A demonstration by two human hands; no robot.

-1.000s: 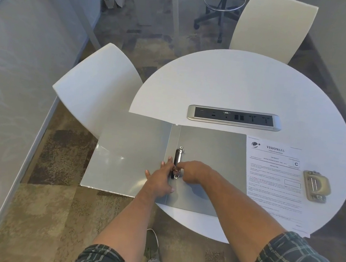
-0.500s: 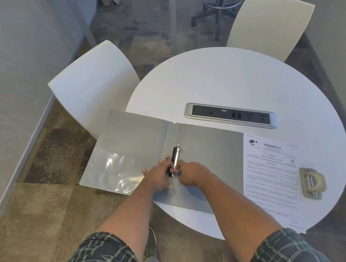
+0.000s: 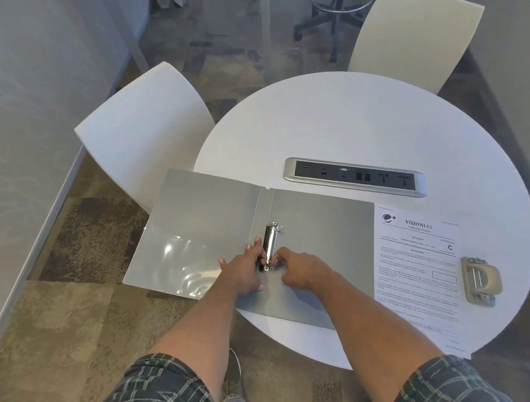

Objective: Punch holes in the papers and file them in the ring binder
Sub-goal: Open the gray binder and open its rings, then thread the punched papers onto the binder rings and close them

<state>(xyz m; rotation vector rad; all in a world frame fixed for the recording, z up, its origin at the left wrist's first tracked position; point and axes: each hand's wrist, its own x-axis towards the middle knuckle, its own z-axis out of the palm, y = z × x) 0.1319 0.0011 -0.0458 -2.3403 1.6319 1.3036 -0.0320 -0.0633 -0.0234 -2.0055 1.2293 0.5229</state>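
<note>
A grey ring binder (image 3: 319,241) lies open flat on the white round table (image 3: 384,132), its left cover hanging over the table's edge. Its metal ring mechanism (image 3: 270,242) runs along the spine. My left hand (image 3: 242,272) presses on the left of the mechanism's near end, fingers against the metal. My right hand (image 3: 301,269) pinches the near ring from the right. A printed paper sheet (image 3: 414,281) lies right of the binder. A beige hole punch (image 3: 480,280) sits at the sheet's right edge.
A silver power and socket strip (image 3: 356,176) is set into the table behind the binder. A white chair (image 3: 145,127) stands at the left, another white chair (image 3: 417,35) at the far side. A wheeled stool base (image 3: 335,11) stands on the carpet beyond.
Both hands stay at the near end of the ring mechanism. The right fingers have shifted slightly on the near ring. The view has drifted a little.
</note>
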